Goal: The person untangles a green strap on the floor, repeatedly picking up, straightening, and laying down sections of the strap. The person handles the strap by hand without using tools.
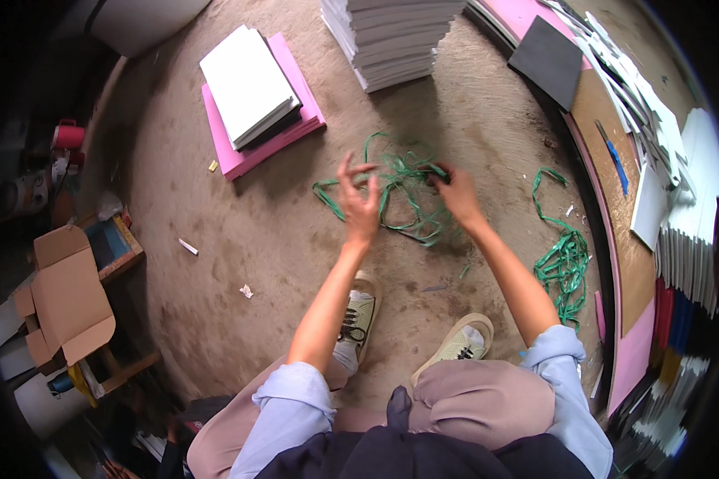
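Observation:
A loose tangle of green plastic twine (403,209) spreads over the floor in front of my feet, between my two hands. My left hand (359,203) is at the tangle's left side, its fingers spread and a little smeared by motion; strands pass behind it. On the other side, my right hand (457,195) pinches some of the twine between thumb and fingers, near the top right of the tangle. Its fingertips are partly hidden.
White sheets (248,84) lie on a pink stack (310,112) at the far left. A tall white stack (395,40) stands ahead. More green twine (563,267) lies to the right, beside a low board holding a blue cutter knife (617,164). An open cardboard box (72,295) sits left.

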`<state>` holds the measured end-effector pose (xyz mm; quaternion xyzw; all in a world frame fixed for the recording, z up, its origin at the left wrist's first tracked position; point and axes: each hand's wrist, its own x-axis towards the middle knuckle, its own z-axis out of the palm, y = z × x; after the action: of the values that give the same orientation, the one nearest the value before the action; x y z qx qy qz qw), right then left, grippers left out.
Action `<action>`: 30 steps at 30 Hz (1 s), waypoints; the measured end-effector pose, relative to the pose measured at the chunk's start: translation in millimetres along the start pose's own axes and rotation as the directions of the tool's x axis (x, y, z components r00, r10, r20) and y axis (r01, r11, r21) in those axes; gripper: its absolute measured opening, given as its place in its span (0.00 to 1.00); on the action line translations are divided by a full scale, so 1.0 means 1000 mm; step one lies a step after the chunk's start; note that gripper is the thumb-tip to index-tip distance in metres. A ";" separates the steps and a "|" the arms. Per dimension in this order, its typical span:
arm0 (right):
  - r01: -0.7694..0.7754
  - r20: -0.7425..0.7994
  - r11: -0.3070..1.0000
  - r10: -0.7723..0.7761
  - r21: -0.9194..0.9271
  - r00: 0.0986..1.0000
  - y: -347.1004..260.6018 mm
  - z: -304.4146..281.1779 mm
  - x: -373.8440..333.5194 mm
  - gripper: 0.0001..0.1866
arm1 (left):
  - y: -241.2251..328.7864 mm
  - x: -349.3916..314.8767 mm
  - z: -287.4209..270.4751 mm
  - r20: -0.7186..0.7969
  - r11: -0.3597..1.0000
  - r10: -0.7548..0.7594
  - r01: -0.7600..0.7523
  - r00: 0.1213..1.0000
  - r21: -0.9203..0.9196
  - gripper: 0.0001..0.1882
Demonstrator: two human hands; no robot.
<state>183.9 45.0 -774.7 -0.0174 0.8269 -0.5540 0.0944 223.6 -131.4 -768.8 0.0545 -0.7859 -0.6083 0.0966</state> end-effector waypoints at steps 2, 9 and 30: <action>0.012 0.007 1.000 -0.013 0.026 1.000 -0.040 -0.026 -0.001 0.10 | -0.001 0.015 -0.026 -0.020 0.976 0.165 -0.160 0.986 0.145 0.39; 0.113 -0.188 0.975 -0.076 0.192 0.979 -0.107 -0.135 -0.017 0.11 | 0.102 0.063 0.054 0.444 0.834 0.550 -0.494 0.708 -0.245 0.59; -0.202 -0.293 0.965 0.243 0.165 0.925 -0.123 -0.235 -0.133 0.46 | 0.252 0.046 0.219 0.664 -0.452 0.140 0.644 0.734 -0.617 0.12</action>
<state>263.6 230.3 -556.9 0.1704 0.7897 -0.5888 0.0263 138.8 130.0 -574.0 0.0132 0.1179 -0.9563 -0.2673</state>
